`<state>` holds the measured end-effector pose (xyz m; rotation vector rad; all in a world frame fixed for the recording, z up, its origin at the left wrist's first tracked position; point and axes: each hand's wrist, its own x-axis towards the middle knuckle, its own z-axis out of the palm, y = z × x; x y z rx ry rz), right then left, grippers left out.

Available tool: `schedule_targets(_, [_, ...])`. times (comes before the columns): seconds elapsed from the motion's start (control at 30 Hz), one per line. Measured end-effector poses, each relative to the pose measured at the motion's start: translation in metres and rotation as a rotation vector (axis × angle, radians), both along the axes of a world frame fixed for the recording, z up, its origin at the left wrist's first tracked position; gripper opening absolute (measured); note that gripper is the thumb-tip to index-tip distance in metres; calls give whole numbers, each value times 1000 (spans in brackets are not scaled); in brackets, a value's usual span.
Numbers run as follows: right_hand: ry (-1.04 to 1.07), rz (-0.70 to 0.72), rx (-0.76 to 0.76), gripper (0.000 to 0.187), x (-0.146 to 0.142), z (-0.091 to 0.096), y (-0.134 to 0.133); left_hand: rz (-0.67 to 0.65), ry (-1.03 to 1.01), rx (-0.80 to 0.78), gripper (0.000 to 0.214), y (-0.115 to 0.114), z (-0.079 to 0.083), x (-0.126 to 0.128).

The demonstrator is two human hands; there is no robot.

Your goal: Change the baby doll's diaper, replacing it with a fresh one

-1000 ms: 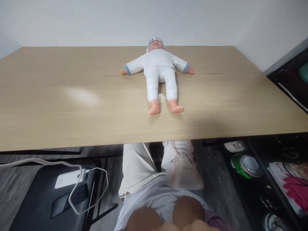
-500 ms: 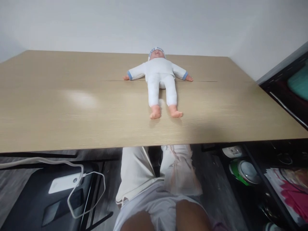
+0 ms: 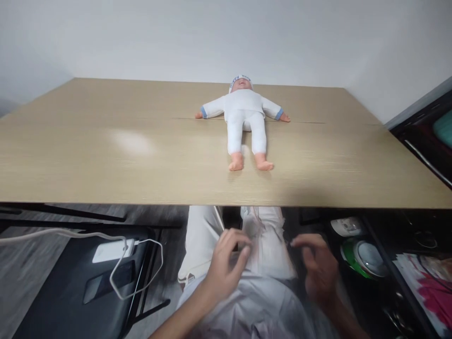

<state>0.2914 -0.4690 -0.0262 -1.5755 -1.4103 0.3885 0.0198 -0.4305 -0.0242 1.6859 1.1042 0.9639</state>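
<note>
My left hand (image 3: 228, 259) hovers above my lap, thumb apart from loosely curled fingers, with nothing seen in it. Its fingertips are close to a thin, pale see-through bag (image 3: 266, 245) resting on my legs; I cannot tell whether they touch it. On the bag's other side is my right hand (image 3: 318, 266), slightly blurred, fingers bent and apart, with nothing visible between them. Beyond both hands a baby doll (image 3: 245, 113) lies on its back on the wooden table (image 3: 158, 183). It wears a white suit with blue cuffs and a white cap, arms spread and feet towards me.
Left of my legs, a black seat (image 3: 52, 292) holds a white power bank (image 3: 113, 251) with a looping white cable (image 3: 113, 278) and a dark phone (image 3: 108, 282). To the right stands a dark shelf with a green-and-white container (image 3: 367, 259) and papers. A wall rises behind the table.
Both my hands have come up into view from the bottom edge, over my lap. The view has shifted slightly; the doll lies in the same pose.
</note>
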Motion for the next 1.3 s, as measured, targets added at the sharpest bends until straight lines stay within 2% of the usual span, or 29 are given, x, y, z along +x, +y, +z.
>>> schedule_targets(0.03, [-7,-23,-114,28,6,-13,1,-7,32,-143,33,5,-12,4])
schedule_targets(0.1, [4,-90,-328,44,16,-38,3,-26,41,-417,34,18,-39,14])
schedule_targets(0.13, [44,-103,-411,50,19,-50,3,-25,23,-514,35,24,-51,20])
schedule_targets(0.2, [123,-129,-527,62,21,-71,5,-45,-9,-605,38,37,-69,33])
schedule_targets(0.27, [196,-112,-588,67,16,-85,9,-73,-50,-641,46,47,-77,49])
schedule_targets(0.37, [293,-21,-643,68,5,-87,17,-91,-145,-678,60,55,-71,73])
schedule_targets(0.43, [383,40,-618,73,-2,-71,18,-83,-222,-682,68,51,-57,84])
schedule_targets(0.5, [467,87,-548,77,-6,-41,12,-52,-298,-665,71,38,-35,87])
schedule_targets(0.6, [480,182,-480,66,-6,21,-14,-14,-397,-577,64,0,14,76])
schedule_targets(0.7, [458,372,-398,57,-6,77,-43,-80,-504,-435,48,-42,68,53])
schedule_targets(0.77, [448,475,-329,55,-10,97,-51,-95,-542,-341,50,-58,93,40])
schedule_targets(0.8, [442,500,-298,53,-15,102,-49,-86,-552,-303,50,-60,101,35])
schedule_targets(0.87, [421,496,-253,48,-27,104,-37,-37,-553,-256,44,-55,106,28])
schedule_targets(0.97, [378,437,-212,42,-47,97,-6,68,-528,-251,40,-30,94,22])
schedule_targets(1.1, [365,424,-278,44,-60,75,29,169,-478,-318,44,1,65,16])
schedule_targets(1.2, [330,395,-379,42,-59,53,40,194,-457,-404,48,13,41,13])
schedule_targets(1.3, [270,370,-407,35,-54,33,42,209,-441,-505,50,18,22,12])
